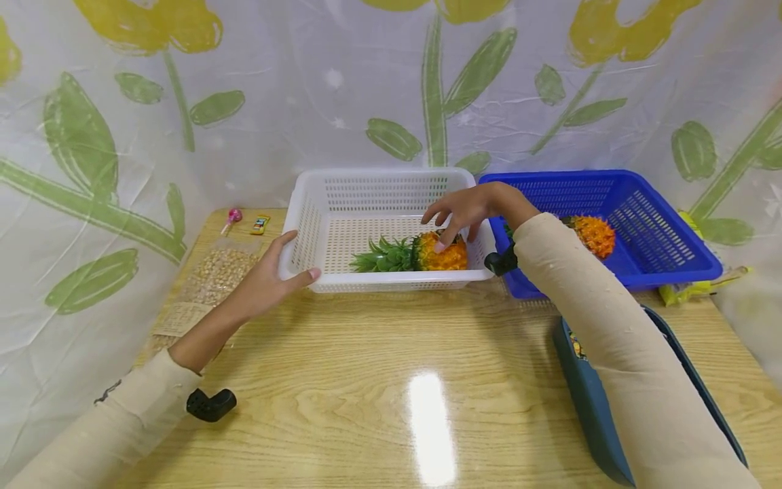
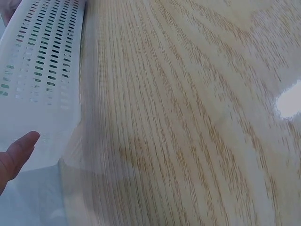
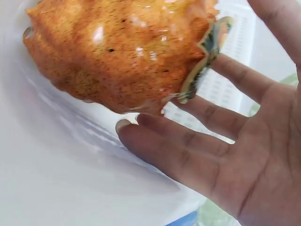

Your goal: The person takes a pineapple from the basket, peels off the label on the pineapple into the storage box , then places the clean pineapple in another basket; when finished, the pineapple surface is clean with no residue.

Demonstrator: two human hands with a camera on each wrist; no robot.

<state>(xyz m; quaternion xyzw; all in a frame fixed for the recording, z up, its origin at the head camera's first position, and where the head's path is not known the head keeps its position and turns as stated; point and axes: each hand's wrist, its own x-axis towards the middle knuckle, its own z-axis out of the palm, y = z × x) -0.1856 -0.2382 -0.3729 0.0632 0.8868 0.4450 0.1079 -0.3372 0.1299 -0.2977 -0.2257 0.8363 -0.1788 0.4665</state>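
Note:
A toy pineapple (image 1: 441,252) with a green leafy crown lies on its side in the front right part of a white plastic basket (image 1: 391,279). My right hand (image 1: 467,207) reaches over it from the right. In the right wrist view the fingers (image 3: 178,155) are spread at the orange, glossy body; whether they press on it I cannot tell. My left hand (image 1: 269,275) rests on the basket's front left corner, the thumb on the front rim and the other fingers along the left side. The left wrist view shows the thumb (image 2: 21,150) straight against the white wall.
A blue basket (image 1: 666,277) at the right holds another orange, bumpy item (image 1: 594,236), partly behind my sleeve. A dark teal bin (image 1: 586,401) stands nearer. At the left lie a lollipop (image 1: 234,216), a small yellow packet (image 1: 260,225) and a bag of pale grains (image 1: 222,272).

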